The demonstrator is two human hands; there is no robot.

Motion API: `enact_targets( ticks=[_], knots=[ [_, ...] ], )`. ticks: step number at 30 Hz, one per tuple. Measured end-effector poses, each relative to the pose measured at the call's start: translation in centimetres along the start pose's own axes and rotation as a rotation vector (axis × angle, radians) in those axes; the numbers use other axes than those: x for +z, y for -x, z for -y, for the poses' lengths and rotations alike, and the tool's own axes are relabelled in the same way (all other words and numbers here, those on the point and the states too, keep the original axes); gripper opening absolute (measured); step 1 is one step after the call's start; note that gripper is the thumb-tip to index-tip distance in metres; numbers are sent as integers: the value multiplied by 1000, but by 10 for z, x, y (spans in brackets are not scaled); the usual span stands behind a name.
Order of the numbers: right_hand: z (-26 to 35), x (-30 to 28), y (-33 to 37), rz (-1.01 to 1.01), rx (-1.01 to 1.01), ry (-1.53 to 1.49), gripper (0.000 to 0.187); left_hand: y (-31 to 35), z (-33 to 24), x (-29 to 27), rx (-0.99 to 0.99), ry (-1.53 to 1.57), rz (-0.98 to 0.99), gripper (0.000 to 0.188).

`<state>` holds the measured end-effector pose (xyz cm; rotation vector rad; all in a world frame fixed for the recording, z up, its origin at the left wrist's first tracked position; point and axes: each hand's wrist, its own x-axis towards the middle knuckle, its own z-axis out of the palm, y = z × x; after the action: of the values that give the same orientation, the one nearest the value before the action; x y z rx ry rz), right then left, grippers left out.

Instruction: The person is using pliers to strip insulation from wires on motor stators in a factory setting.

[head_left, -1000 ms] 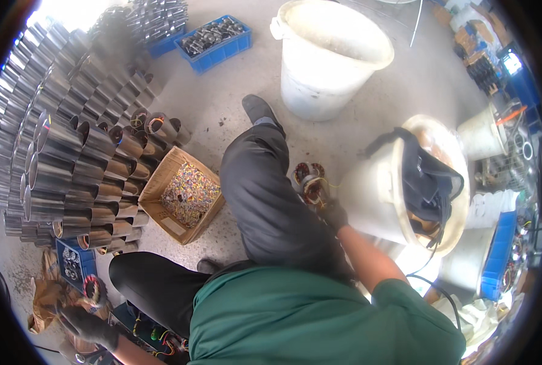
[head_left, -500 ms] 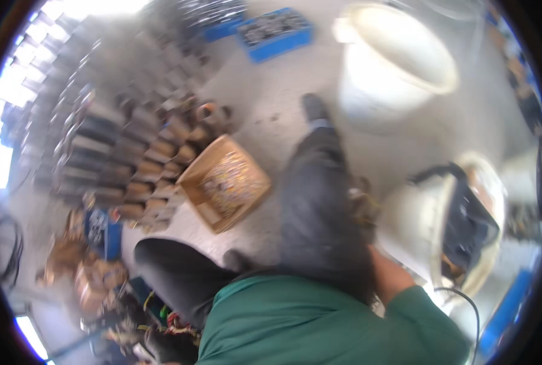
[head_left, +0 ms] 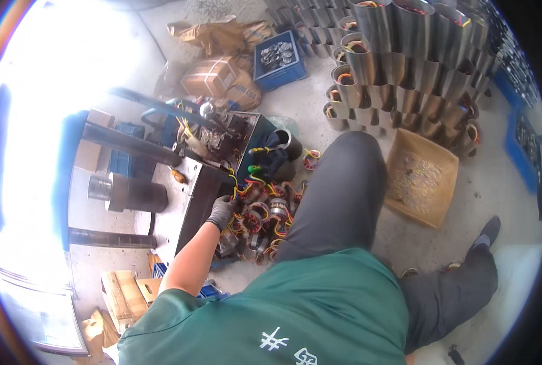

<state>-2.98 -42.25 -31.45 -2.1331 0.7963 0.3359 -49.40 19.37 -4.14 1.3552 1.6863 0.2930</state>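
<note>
My left hand, in a grey glove, reaches to the left edge of a heap of copper-wound stators with red, yellow and black leads. Its fingers are drawn together beside some yellow leads; what lies in them is hidden. A dark metal block, part of a machine, stands just left of the hand. Behind the heap is an open dark cylinder with dark cloth and green-tipped leads near it. One loose stator lies apart on the floor. My right hand is out of sight.
Thick steel columns of the machine stand at left. Rows of stacked metal tubes with wires inside fill the far right. A cardboard box of small bits sits beside my knee. Blue crates and cartons stand behind.
The view has swung left, from the white buckets to the machine and stator heap. My gloved left hand has come into view; my right hand and forearm have left it.
</note>
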Motion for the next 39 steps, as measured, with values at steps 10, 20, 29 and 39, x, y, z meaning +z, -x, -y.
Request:
enact_targets(
  ticks=[10, 20, 29, 39],
  knots=[
    [7, -58, -6, -126, 67, -202, 43, 34, -35, 10, 387, -1073, -13, 25],
    [45, -131, 21, -324, 110, -560, 39, 23, -44, 58, 172, -123, 370, 15],
    [188, -229, 76, -486, -298, -684, 37, 4, -11, 103, 329, -1066, 333, 25],
    [348, -172, 109, 239, -569, -414, 41, 3, -2, 147, 587, -1335, 564, 41]
  ],
)
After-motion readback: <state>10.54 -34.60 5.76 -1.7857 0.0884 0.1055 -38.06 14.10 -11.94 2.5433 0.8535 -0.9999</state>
